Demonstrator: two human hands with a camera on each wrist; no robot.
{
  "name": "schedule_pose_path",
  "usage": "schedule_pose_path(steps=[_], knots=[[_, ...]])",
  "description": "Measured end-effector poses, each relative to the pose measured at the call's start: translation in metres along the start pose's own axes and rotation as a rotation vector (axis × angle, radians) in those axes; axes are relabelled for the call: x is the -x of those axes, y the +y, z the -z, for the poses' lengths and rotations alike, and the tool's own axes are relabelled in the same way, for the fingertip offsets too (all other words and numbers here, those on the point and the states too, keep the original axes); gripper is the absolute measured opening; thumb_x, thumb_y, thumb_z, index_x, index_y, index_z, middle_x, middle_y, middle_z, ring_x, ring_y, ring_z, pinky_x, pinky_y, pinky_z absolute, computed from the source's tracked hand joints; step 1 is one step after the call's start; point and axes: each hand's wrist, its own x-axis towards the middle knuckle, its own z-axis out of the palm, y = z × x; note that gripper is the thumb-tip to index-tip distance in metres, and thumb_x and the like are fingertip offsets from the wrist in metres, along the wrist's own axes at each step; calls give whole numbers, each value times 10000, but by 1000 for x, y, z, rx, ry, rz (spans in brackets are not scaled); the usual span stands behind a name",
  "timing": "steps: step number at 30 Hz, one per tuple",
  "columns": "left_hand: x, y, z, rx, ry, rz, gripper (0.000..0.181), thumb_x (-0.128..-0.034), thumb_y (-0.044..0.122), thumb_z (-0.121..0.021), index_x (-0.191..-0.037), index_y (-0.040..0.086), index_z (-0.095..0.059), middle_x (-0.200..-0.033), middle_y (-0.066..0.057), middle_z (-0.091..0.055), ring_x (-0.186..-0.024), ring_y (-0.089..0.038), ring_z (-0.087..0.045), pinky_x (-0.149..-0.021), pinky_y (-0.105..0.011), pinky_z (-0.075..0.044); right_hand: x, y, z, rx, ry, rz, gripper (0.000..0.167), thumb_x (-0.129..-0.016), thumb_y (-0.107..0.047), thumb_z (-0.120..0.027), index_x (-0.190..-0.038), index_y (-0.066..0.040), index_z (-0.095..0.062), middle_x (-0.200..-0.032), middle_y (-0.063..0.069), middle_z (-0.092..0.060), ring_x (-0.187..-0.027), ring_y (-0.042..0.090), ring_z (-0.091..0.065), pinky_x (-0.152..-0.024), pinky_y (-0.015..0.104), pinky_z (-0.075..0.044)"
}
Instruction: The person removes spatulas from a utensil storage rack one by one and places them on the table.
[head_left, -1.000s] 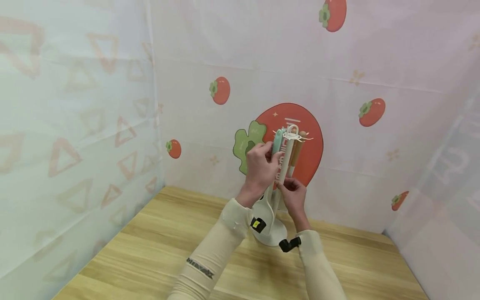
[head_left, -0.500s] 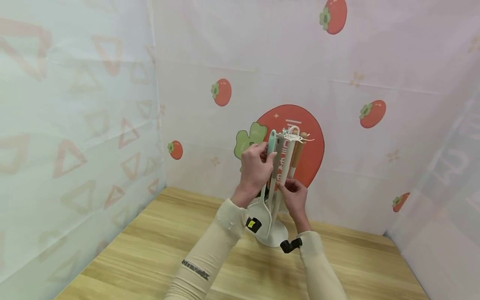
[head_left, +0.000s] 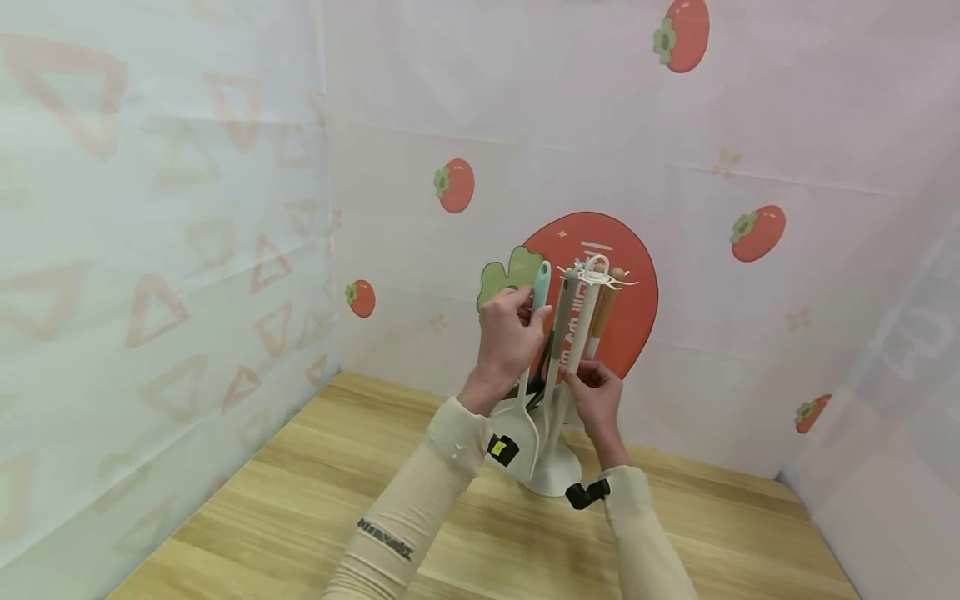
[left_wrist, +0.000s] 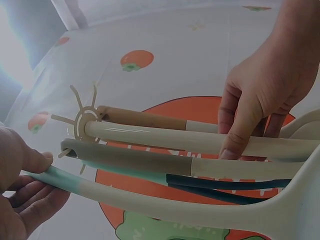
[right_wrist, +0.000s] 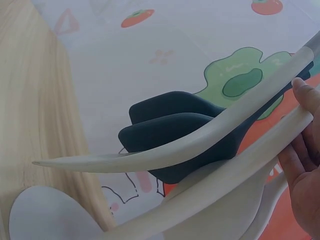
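My left hand (head_left: 510,333) pinches the mint-green handle (head_left: 542,283) of a white spatula (head_left: 522,432) between thumb and fingers. The spatula hangs head down, left of a white utensil stand and apart from its hooks (head_left: 600,277). My right hand (head_left: 598,396) grips the stand's pole (left_wrist: 160,137), thumb in front and fingers behind. A grey-handled white utensil (left_wrist: 130,155) hangs on the stand close to the pole. Beyond it hang dark-headed utensils (right_wrist: 172,130), and a brown-handled one (left_wrist: 145,119) is on the pole's far side.
The stand's round white base (head_left: 558,477) rests on the wooden table (head_left: 315,492), near its back edge. Behind it rises a back wall sheet (head_left: 390,225) printed with red fruits. Patterned sheets close off the left and right sides.
My left hand has moved the spatula leftward, away from the hooks, widening the gap to the grey handle. My right hand stays on the pole. The view has shifted slightly.
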Motion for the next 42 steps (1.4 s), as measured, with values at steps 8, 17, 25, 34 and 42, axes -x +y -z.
schedule_pose_path(steps=[8,17,25,34,42], knots=[[1,-1,7,8,3,11,119,-900,33,-753,-991,-42,-741,-834,-129,-669,-701,-181,-700,-656,-222,-580,2,-2,0,5,2,-17,262,-832,-35,-828,-933,159,-683,-747,-8,-694,-690,84,-644,-599,180,-523],[1,-4,11,-6,1,28,92,-897,17,-752,-977,-26,-738,-821,-121,-649,-704,-180,-685,-646,-238,-576,3,0,1,2,9,-26,255,-838,-38,-823,-943,149,-683,-738,-20,-681,-682,67,-620,-588,177,-508],[4,-8,15,-5,-6,47,146,-903,19,-747,-1026,-59,-742,-852,-145,-652,-719,-200,-703,-654,-243,-588,3,-2,1,7,11,-26,265,-841,-41,-823,-952,153,-682,-740,-22,-678,-684,63,-613,-586,173,-500],[8,-18,19,-18,-4,52,135,-889,17,-763,-999,-60,-753,-830,-133,-667,-706,-198,-694,-660,-275,-592,5,-1,3,8,15,-51,274,-841,-52,-827,-963,147,-683,-734,-21,-660,-684,69,-605,-597,181,-510],[12,-29,23,-30,9,51,60,-876,3,-770,-922,-30,-751,-810,-138,-679,-693,-205,-715,-638,-268,-596,4,-2,1,-15,2,-44,283,-851,-51,-817,-999,154,-688,-751,-44,-676,-709,76,-621,-615,186,-521]])
